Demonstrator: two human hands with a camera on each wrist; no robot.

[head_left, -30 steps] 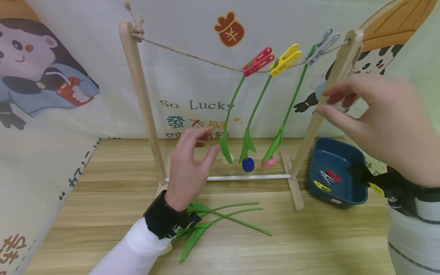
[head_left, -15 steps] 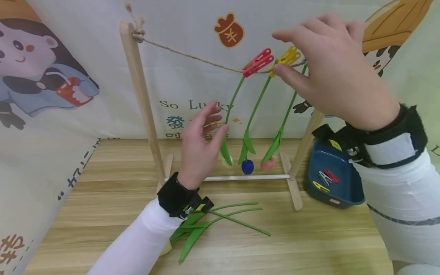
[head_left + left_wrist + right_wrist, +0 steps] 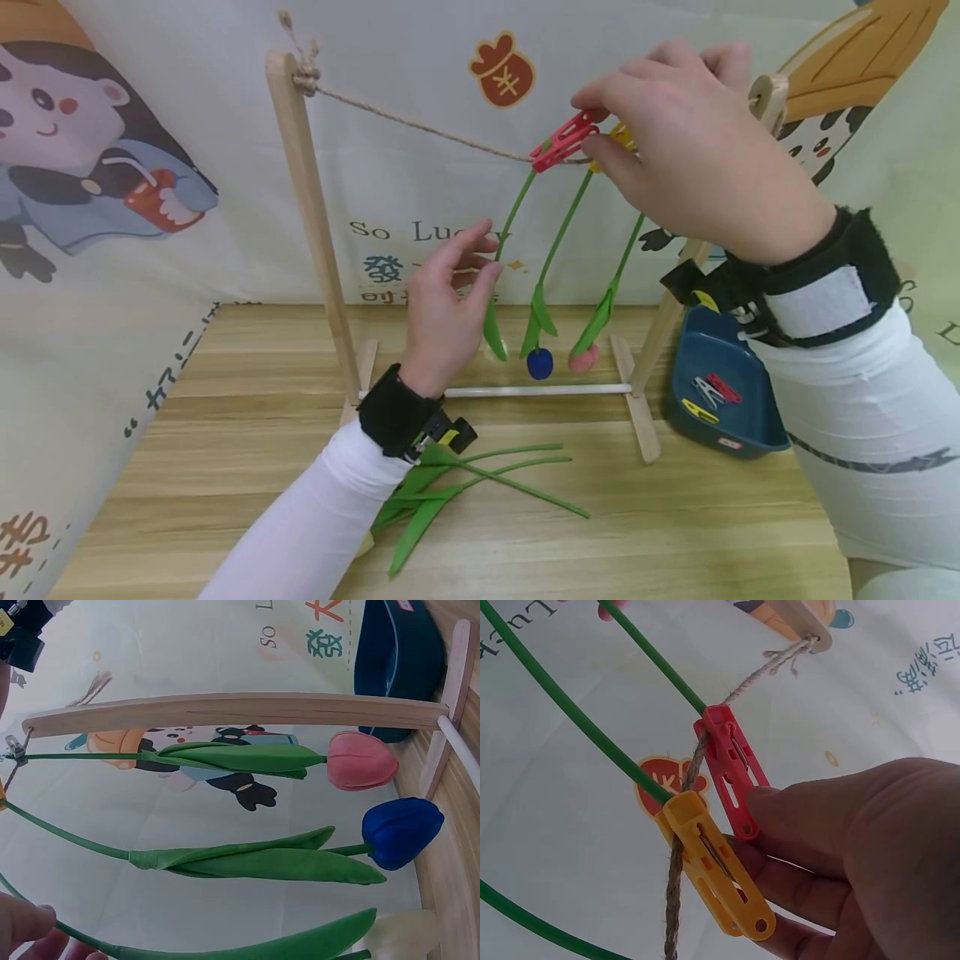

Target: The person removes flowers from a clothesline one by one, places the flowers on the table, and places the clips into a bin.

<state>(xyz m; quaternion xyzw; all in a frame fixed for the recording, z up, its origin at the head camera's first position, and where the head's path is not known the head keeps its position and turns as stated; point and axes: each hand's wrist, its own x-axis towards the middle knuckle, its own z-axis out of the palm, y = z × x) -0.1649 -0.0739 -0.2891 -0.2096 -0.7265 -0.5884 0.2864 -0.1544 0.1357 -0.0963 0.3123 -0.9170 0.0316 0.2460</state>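
Pinching the handle end of a red clothespin [image 3: 724, 757] between thumb and forefinger, a person's right hand [image 3: 682, 150] works at the rope [image 3: 405, 121], while the left hand [image 3: 446, 308] sits at the green stem [image 3: 515, 205] hanging from that pin, thumb and fingers either side of it — though whether they press on it, the views do not tell. The pin bites both rope and stem, and a white tulip [image 3: 397, 936] dangles below. Beside it a yellow clothespin [image 3: 739, 871] carries a blue tulip [image 3: 405, 832], and a third clip [image 3: 16, 750] a pink tulip [image 3: 362, 761]. The step in hand looks like unclipping or adjusting the first flower; the next move seems to call for a squeeze on the pin, with the left hand steadying the stem. Farther out stand the wooden frame [image 3: 315, 225] and a blue basin [image 3: 697, 429] of loose clips [image 3: 723, 387]. Hard to make out — the third clip, masked by the right hand in the head view; the white bloom, dim at the left wrist view's lower edge; and the flower heads of the stems piled on the table [image 3: 225, 500], mostly behind the left sleeve.
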